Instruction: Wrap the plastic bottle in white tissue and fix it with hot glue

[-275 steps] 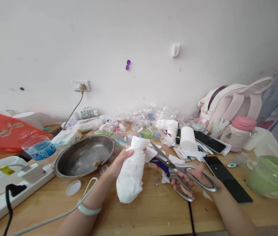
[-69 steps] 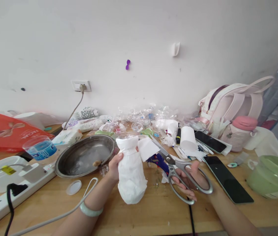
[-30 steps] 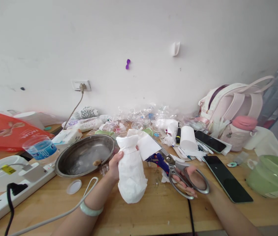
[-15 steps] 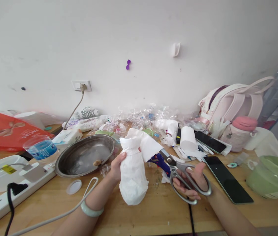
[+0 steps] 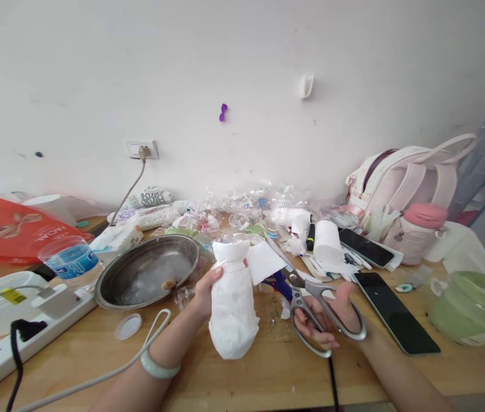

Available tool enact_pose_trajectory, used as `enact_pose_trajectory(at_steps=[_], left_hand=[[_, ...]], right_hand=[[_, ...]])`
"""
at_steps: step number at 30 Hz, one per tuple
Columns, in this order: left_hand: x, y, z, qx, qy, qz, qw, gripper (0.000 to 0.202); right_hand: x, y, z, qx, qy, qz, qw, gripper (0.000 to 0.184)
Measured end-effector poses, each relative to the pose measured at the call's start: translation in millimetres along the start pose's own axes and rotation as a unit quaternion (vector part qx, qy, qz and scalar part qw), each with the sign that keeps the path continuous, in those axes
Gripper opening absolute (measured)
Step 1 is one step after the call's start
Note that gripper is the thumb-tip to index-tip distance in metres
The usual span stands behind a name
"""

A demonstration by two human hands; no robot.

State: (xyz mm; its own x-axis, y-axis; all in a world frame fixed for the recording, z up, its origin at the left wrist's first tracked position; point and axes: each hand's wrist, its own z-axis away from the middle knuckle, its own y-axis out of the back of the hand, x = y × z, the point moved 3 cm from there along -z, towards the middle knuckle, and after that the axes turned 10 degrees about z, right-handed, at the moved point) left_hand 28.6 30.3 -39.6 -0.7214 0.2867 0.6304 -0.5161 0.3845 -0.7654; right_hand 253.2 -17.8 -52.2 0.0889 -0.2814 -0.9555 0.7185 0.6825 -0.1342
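My left hand (image 5: 205,288) is closed round a bottle-shaped thing wrapped in white tissue (image 5: 232,306), held upright just above the wooden table (image 5: 268,372). A loose flap of tissue (image 5: 263,262) sticks out to the right at its neck. My right hand (image 5: 326,320) grips the handles of large steel scissors (image 5: 306,297), whose blades point up and left and meet that flap.
A steel bowl (image 5: 150,272) lies left of my left hand, with a white power strip (image 5: 31,332) and cable further left. Two phones (image 5: 394,312), a paper roll (image 5: 327,240), a pink backpack (image 5: 405,183), a green bowl (image 5: 469,309) and plastic litter crowd the back and right.
The wrapped thing has turned from tilted to upright. The scissors have closed in on the tissue flap at its neck, and the flap has dropped lower in the last half second.
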Motion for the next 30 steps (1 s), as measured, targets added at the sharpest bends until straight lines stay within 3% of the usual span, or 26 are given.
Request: enact_pose_trajectory(at_steps=[14,21,24,30], left_hand=[[1,-1.0,2,0.016,-0.001,-0.001,1.000,0.033],[2,-0.6,1,0.033,0.007,0.004,0.999,0.045],[2,-1.5,1,0.026,0.005,0.018,1.000,0.040],[3,-4.6,1,0.014,0.001,0.028,1.000,0.033]], right_hand=[[7,7,2,-0.007,0.015,-0.099,0.995,0.083],[3,5,2,0.008,-0.016,-0.066,0.998,0.086],[4,7,1,0.021,-0.027,-0.063,0.997,0.081],[2,22,-7,0.049,0.065,-0.105,0.991,0.084]])
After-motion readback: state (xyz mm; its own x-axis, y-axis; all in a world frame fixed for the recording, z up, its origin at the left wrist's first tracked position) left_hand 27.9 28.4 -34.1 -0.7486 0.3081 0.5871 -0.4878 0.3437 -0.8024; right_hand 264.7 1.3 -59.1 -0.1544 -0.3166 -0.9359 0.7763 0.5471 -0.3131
